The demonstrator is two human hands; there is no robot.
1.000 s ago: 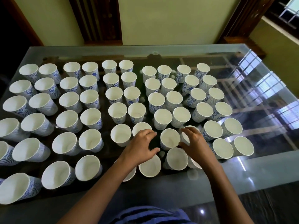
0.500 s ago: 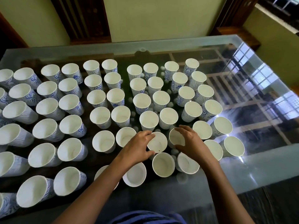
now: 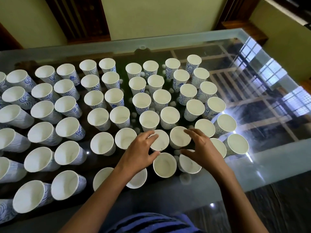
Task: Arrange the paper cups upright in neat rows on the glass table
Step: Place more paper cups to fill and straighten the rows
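Gripping 1 paper cup (image 3: 160, 140) by the rim with the left hand (image 3: 140, 153), fingers and thumb half curled round it. Gripping the neighbouring cup (image 3: 179, 137) the same way with the right hand (image 3: 202, 149). Holding both upright, rims touching or very nearly so, in row 2 from the near edge of the glass table (image 3: 260, 163).

Guard against these faults:
1. Knocking over the near-edge cups (image 3: 165, 165). Caused by wrists and forearms hanging directly above them. Raise both wrists before pulling back.
2. Crushing a rim out of round. Caused by squeezing thin paper. Apply light pressure only.
3. Shoving adjacent cups out of line. Caused by tight spacing and smooth glass. Lift clear, then set down; avoid sliding.
4. Toppling several in a chain. Judged likely, given light cups packed this close.

Contents: nothing seen inside any cup with its mouth in view; plain white inside, blue pattern outside. Standing mouth-up in paired columns from the table's far edge to its near edge. Treat the apparent lean toward the table's left side as lens effect, not tilt. Note small white lumps (image 3: 172, 103) between cups near the table's middle; cannot tell whether on or under the glass.
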